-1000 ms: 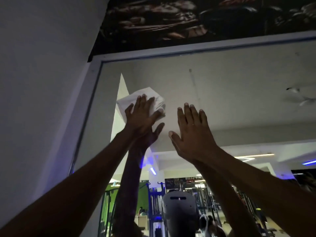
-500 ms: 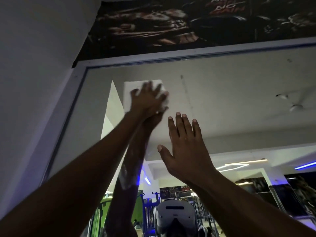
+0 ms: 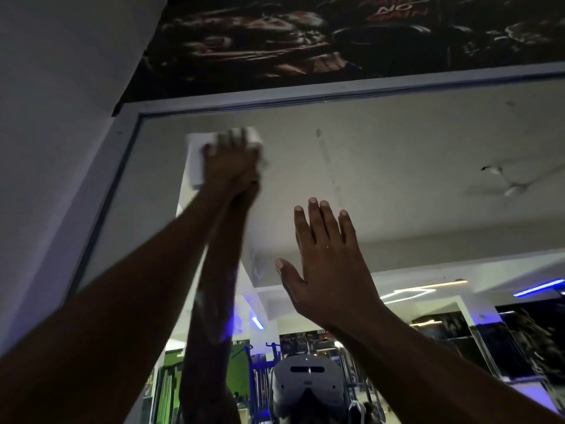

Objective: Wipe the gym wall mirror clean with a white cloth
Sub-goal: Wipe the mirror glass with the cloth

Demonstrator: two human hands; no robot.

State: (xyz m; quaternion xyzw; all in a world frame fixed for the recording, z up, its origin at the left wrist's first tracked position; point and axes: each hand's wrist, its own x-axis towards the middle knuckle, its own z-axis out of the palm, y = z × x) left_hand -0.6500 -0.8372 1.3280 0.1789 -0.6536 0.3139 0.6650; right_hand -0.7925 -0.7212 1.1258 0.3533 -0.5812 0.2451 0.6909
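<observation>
A: Which step is shown?
B: Wiping, in the mirror's upper left corner region. The left hand presses the white cloth against the glass, just below the top frame; motion blur hides whether the fingers lie flat on the cloth or curl into it. The right hand is spread, fingers straight, holding nothing, lower and to the right; contact with the glass cannot be confirmed.

A: What does the next move call for?
B: Probably a stroke along the top edge or down the left side, with steady pressure so the cloth stays flat.

A: Edges and room?
B: The side frame lies near the cloth on its left, the top frame close above. Open glass extends rightward, including a faint vertical streak; the right hand stands in a downward-right path.
</observation>
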